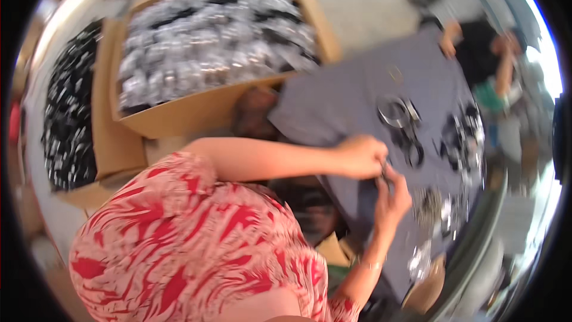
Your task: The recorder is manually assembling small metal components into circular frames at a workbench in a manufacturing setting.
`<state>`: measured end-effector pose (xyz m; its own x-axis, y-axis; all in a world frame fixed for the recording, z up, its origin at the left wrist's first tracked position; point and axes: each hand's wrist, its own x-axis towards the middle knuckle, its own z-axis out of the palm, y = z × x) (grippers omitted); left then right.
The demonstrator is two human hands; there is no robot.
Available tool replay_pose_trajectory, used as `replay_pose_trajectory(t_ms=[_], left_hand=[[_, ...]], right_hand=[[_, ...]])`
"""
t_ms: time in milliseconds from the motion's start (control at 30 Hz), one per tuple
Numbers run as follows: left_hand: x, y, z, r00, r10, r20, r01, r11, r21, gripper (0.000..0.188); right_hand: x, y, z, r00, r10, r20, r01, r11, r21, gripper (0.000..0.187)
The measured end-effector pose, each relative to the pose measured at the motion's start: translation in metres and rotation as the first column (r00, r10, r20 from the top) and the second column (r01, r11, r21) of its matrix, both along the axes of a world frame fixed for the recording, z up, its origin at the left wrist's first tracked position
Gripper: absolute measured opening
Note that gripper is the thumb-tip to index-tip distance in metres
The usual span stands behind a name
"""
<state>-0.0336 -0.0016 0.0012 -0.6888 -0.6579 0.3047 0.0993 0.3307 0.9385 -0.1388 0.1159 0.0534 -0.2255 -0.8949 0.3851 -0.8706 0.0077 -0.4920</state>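
Note:
My left hand (360, 156) and my right hand (394, 198) meet over the near edge of a grey-covered table (339, 101). Both have their fingers pinched together around a small dark piece (386, 168), too blurred and covered to name. Just beyond them lie a silvery ring-shaped thing (393, 113) and a black looped thing (414, 152). A heap of small dark and shiny pieces (462, 140) sits farther across the table. Nearer my right hand is a cluster of small metallic pieces (429, 206).
A large open cardboard box (179, 110) full of clear-wrapped items stands at my left. Beside it, another carton holds many black packets (71, 113). Crumpled clear plastic (420, 262) lies at the table's right end. Another person (479, 53) is at the table's far corner.

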Motion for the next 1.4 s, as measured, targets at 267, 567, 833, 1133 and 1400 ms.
replay_pose_trajectory(t_ms=[267, 567, 833, 1133, 1400], left_hand=[[0.018, 0.011, 0.01, 0.998, 0.052, -0.042, -0.06, 0.972, -0.227, 0.017], [0.012, 0.008, -0.007, 0.991, 0.074, -0.114, -0.12, 0.875, -0.469, 0.03], [0.001, 0.011, -0.006, 0.993, 0.101, -0.064, -0.118, 0.917, -0.381, 0.029], [0.012, -0.016, -0.01, 0.989, -0.103, -0.105, 0.096, 0.993, -0.07, 0.02], [0.012, -0.005, 0.015, 0.977, -0.195, 0.087, 0.159, 0.938, 0.308, 0.015]], right_hand=[[-0.007, -0.003, 0.009, 0.991, 0.123, -0.058, -0.118, 0.99, 0.08, 0.014], [-0.012, -0.014, 0.013, 0.978, 0.183, -0.103, -0.177, 0.982, 0.071, 0.014], [-0.025, -0.018, 0.023, 0.978, 0.131, 0.16, -0.165, 0.961, 0.22, 0.011], [-0.004, 0.01, -0.006, 0.833, -0.019, 0.552, 0.125, 0.98, -0.156, 0.006], [-0.002, 0.029, -0.011, 0.865, -0.38, -0.328, 0.407, 0.913, 0.017, 0.02]])
